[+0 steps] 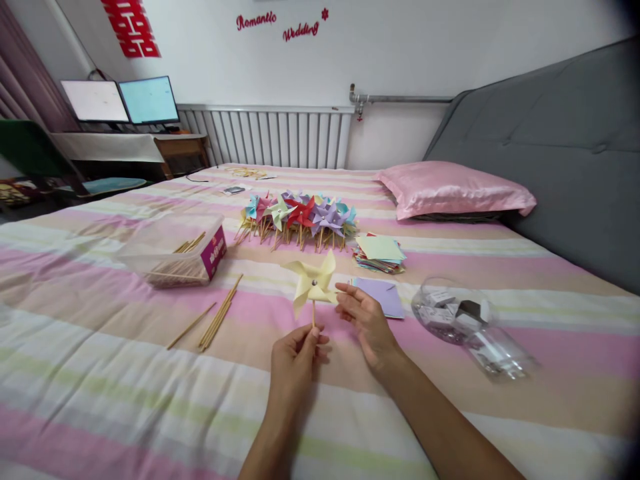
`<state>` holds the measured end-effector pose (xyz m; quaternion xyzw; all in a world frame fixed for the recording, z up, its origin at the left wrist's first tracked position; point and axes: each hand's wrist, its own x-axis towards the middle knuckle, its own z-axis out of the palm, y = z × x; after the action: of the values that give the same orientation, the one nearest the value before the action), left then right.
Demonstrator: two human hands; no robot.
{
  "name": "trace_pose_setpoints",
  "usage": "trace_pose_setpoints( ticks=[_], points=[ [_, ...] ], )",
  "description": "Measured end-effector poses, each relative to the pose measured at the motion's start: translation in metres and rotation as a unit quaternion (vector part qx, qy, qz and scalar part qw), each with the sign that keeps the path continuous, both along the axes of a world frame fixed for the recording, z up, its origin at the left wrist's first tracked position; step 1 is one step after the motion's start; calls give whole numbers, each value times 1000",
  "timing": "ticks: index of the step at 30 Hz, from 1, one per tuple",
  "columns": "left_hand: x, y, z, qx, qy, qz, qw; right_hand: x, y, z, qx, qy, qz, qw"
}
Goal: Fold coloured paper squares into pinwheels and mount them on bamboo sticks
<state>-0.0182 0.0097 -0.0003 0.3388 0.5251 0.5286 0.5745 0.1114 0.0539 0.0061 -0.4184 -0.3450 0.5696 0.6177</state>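
Note:
A pale yellow paper pinwheel (320,279) on a thin wooden stick stands upright in front of me. My left hand (296,355) is closed, pinching the stick below the vanes between thumb and fingers. At the pinwheel's right side, my right hand (366,320) is open, its fingers slightly bent and apart. Those fingertips are at the edge of the right vane; whether they press on it I cannot tell. Just beyond the right hand lie purple paper squares (385,297). A stack of coloured paper squares (381,249) sits behind them.
Many finished pinwheels (300,215) lie bunched farther back on the striped bedspread (125,373). To the left are a clear plastic box (150,250) of sticks and several loose sticks (220,317). Clear round containers (453,313) with small parts lie right. Behind is a pink pillow (455,190).

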Motion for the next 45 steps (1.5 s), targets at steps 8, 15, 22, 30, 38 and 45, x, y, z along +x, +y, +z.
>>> trace_pose_setpoints(
  ticks=[8, 15, 22, 30, 38, 45],
  points=[
    [-4, 1, -2, 87, 82, -67, 991, -26, -21, -7, -28, -64, 136, 988],
    [-15, 1, -10, 108, 109, -108, 982, -30, -26, -7, 24, -181, 98, 978],
    [-29, 1, -7, 128, 162, -76, 975, -43, -32, -14, 54, -194, 39, 979],
    [-45, -3, -1, 55, 302, -64, 950, -64, 21, 9, 69, -250, -86, 962],
    [-55, -11, 7, 32, 418, -175, 891, -144, 141, 24, 75, -333, -114, 933],
    [-50, -12, 12, 4, 466, -243, 851, -192, 216, 16, 2, -435, -152, 888]
  ],
)
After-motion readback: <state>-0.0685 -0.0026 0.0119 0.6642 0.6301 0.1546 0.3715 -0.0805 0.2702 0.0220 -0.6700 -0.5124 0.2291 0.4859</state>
